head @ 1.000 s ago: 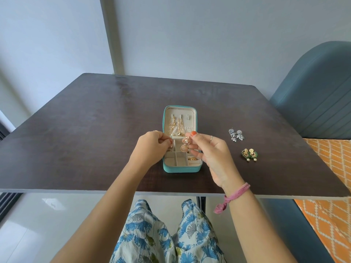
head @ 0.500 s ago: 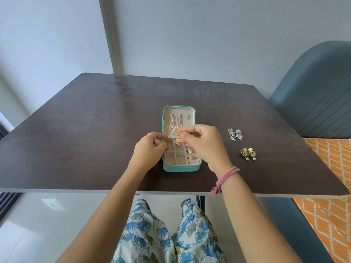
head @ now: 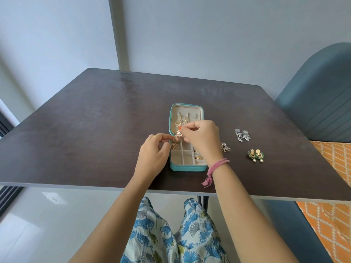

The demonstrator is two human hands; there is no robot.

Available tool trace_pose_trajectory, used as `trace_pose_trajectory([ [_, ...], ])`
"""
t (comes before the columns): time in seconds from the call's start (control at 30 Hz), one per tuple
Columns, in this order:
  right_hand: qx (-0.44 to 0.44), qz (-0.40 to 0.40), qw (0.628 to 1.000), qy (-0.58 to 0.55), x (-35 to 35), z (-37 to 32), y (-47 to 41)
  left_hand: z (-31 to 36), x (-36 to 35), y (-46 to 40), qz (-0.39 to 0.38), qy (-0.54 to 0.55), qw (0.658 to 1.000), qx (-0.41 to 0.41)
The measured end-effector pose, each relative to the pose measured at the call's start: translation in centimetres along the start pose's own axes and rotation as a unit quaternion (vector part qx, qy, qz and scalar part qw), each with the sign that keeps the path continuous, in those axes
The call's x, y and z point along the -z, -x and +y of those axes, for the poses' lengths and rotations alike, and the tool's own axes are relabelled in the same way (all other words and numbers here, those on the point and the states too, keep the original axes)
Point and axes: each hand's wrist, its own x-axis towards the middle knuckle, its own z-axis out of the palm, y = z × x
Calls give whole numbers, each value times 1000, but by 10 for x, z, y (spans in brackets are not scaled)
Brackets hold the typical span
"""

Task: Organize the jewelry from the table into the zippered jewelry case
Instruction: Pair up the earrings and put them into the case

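Note:
The teal zippered jewelry case [head: 187, 168] lies open on the dark table [head: 85, 130], its cream lid flat at the far side with gold drop earrings hooked in it. My right hand [head: 201, 138] pinches a rose-gold filigree earring [head: 179, 133] over the case's hinge. My left hand [head: 153, 154] pinches its round dangling part [head: 176, 138] at the case's left edge. More gold pieces sit in the compartments. On the table to the right lie silver flower earrings [head: 242, 135], green-and-gold earrings [head: 256, 155] and a gold triangular earring [head: 225, 147].
A blue upholstered seat [head: 321, 95] with an orange patterned cushion [head: 332, 186] stands right of the table. The table's near edge runs just below my wrists, with my lap in blue floral fabric under it. A grey wall is behind.
Both hands have lifted the rose-gold earring from above the compartments toward the lid hinge. My right hand has turned over it, and my left fingers now hold its lower ball.

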Motion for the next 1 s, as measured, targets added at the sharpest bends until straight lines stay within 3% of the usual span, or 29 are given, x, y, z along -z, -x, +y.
trace_pose_trajectory([
  [0.23, -12, 13, 1000, 6, -3, 10, 6, 5, 0, 1, -3, -5, 1000, -8],
  [0.5, -34, -28, 999, -20, 6, 6, 13, 4, -3, 1, -10, -29, 1000, -4],
  [0.8, 3, -121, 989, 81, 17, -5, 17, 3, -3, 1, -19, -47, 999, -20],
  [1.0, 21, -110, 986, 120, 17, -3, 17, 1, -3, 1, -16, -44, 999, -22],
])
